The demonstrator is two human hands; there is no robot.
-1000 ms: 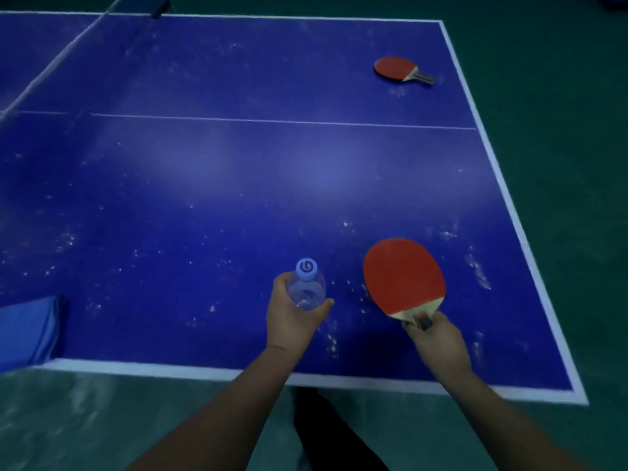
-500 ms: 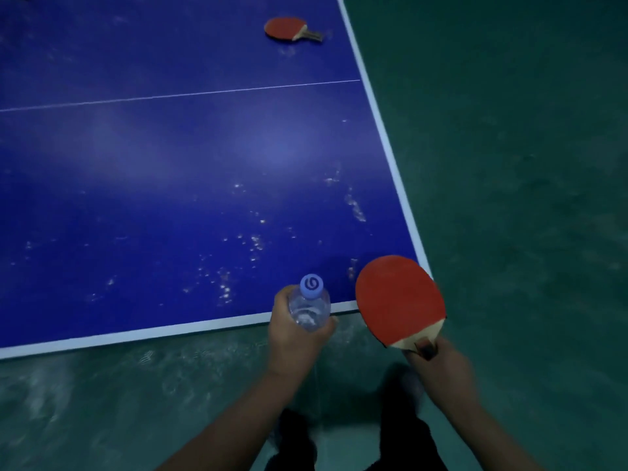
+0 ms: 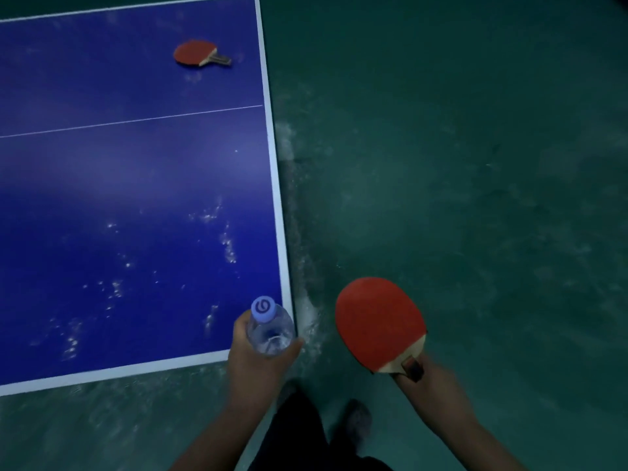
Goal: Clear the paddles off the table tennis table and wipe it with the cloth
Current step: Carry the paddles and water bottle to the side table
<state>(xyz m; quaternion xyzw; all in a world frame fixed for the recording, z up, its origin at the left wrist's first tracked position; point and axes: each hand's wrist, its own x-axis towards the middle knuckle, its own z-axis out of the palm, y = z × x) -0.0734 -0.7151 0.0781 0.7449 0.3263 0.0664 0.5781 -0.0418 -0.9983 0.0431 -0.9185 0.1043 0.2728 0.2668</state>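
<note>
Paddle [image 3: 379, 322] in right-hand grip [image 3: 431, 382]

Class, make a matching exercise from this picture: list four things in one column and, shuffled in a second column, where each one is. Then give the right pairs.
Things:
1. bottle
2. held paddle
3. second paddle
4. white specks

Places:
A. lying on the table near its far right edge
B. in the right hand, out over the floor
C. in the left hand, at the table's near corner
D. scattered over the table's near part

Pairs: 1-C, 2-B, 3-A, 4-D
</note>
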